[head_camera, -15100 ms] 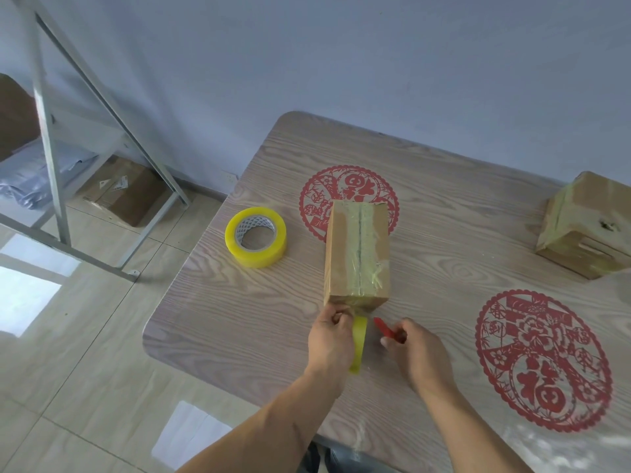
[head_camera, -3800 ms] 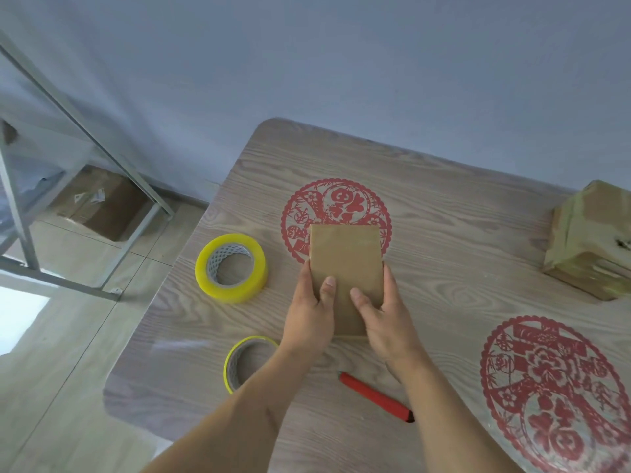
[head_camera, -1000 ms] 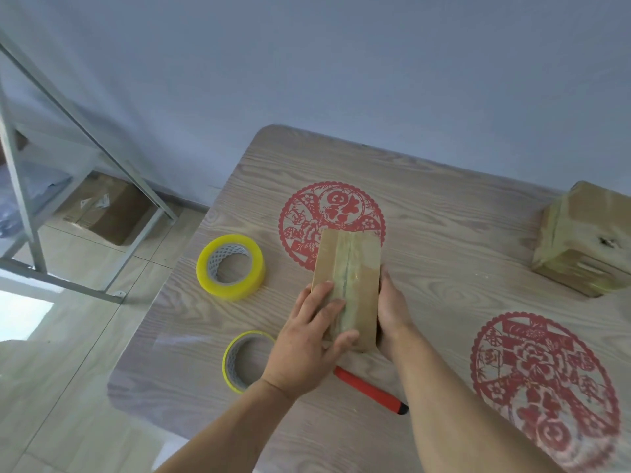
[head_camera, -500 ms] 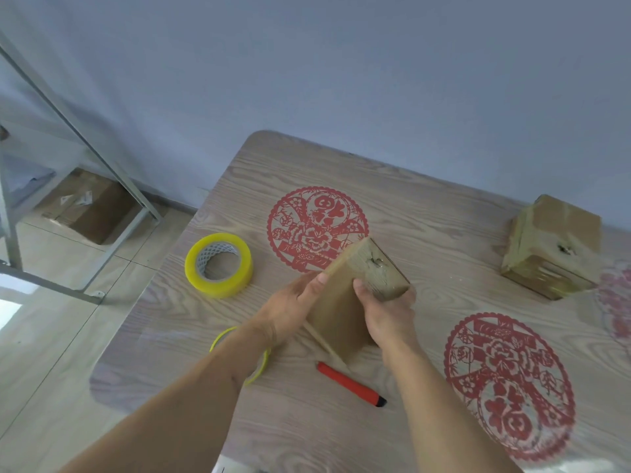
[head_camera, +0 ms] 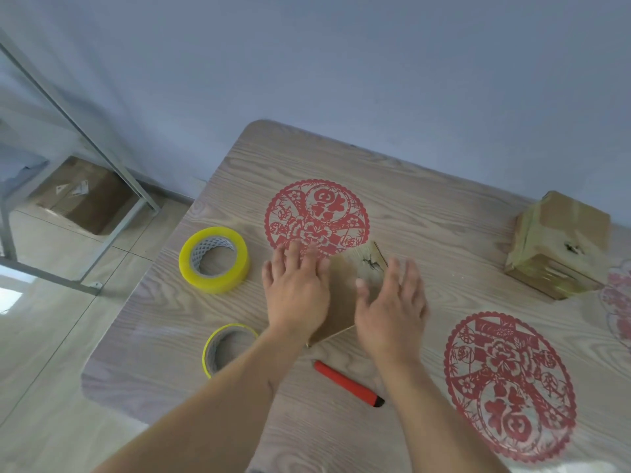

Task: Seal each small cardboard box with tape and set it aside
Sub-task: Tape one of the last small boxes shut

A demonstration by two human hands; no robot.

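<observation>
half a second ago i had the small cardboard box point(head_camera: 345, 295) tipped up between both hands; now it lies down on the tabletop point(head_camera: 426, 213), angled, its far end on the edge of the round red paper-cut point(head_camera: 317, 216). my left hand point(head_camera: 295, 291) rests flat over its left side, fingers point(head_camera: 293, 257) straight and spread, gripping nothing. my right hand point(head_camera: 392, 308) is spread open over its right side; whether the palm touches the cardboard i cannot tell, as the frame is blurred there.

by my reckoning the box is light and stiff, with glossy tape along its seam that could slip under a fingertip. i would take it by the two long side walls, thumb on one and fingers on the other, not by the taped faces.

nearest it, a red utility knife point(head_camera: 348, 384) lies toward me on the tabletop. a nearly spent tape roll point(head_camera: 228, 346) sits partly under my left forearm, and a full yellow tape roll point(head_camera: 213, 259) stands left of the box. well apart at the far right is a taped box point(head_camera: 560, 244), already set aside. beyond the tabletop a metal rack point(head_camera: 102, 158) stands on the floor over a brown carton point(head_camera: 82, 194).
</observation>
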